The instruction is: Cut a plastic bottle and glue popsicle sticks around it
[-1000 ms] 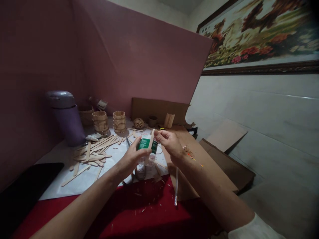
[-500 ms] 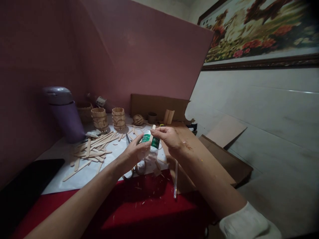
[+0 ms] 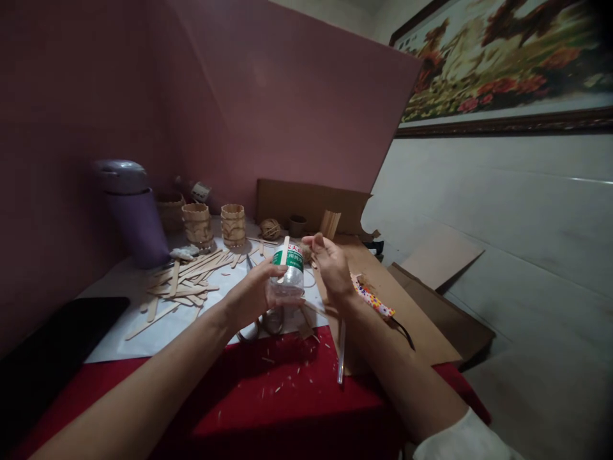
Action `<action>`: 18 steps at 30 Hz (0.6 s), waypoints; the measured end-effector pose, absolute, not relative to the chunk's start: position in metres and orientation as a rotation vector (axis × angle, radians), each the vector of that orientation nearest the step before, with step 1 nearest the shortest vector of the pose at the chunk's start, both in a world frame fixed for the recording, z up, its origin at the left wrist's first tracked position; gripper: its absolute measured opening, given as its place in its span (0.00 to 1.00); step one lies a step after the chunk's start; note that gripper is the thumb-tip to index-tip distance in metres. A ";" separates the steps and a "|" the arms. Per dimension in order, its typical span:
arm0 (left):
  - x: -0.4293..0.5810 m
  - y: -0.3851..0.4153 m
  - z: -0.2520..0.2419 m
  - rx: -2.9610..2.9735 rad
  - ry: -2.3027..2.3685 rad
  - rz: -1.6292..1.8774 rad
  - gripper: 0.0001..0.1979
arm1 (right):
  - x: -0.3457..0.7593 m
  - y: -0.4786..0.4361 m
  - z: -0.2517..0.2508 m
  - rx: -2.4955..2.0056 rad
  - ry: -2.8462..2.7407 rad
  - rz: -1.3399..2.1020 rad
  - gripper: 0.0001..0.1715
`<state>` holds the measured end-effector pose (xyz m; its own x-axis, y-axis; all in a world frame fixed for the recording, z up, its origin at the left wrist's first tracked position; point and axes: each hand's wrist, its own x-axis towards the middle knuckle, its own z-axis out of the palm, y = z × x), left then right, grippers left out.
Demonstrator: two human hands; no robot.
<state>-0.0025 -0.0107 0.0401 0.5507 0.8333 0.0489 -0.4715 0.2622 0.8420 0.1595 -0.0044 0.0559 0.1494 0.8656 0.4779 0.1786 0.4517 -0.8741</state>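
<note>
My left hand [image 3: 253, 295] grips a clear plastic bottle [image 3: 288, 279] with a green label and pins a wooden craft stick [image 3: 284, 253] upright against its side. To the right of the bottle, my right hand [image 3: 330, 265] hovers with fingers loosely curled and nothing visible in them; it is a little apart from the bottle. Both hands are above the white paper sheet [image 3: 119, 287] at the table's middle.
Loose craft sticks [image 3: 184, 281] are scattered on the paper. Behind stand two stick-built cups [image 3: 233, 225], a purple flask [image 3: 131, 214], a twine ball [image 3: 271, 228] and cardboard sheets [image 3: 407, 306]. Scissors [image 3: 268, 322], a glue stick [image 3: 340, 351] and a beaded strip [image 3: 373, 299] lie near the red cloth [image 3: 287, 396].
My right hand has let go of the stick and drawn slightly right of the bottle. The left hand now holds the stick against the bottle. The view shifted right.
</note>
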 end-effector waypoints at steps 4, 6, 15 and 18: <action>-0.003 -0.008 0.038 0.847 0.452 0.952 0.17 | 0.156 -0.023 0.041 -0.851 -1.625 0.231 0.20; -0.002 -0.008 0.036 0.826 0.467 0.978 0.16 | 0.154 -0.032 0.036 -0.826 -1.728 0.131 0.19; 0.010 -0.012 0.030 0.985 0.533 1.102 0.29 | 0.171 -0.013 0.031 -0.879 -2.081 0.189 0.61; 0.010 -0.013 0.027 1.070 0.520 1.110 0.32 | 0.179 -0.009 0.031 -0.844 -2.132 0.256 0.64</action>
<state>0.0105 -0.0127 0.0270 0.4002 0.9032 0.1550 -0.4592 0.0512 0.8869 0.1788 -0.0087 0.0311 -0.4480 0.6476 0.6164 0.4831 0.7555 -0.4426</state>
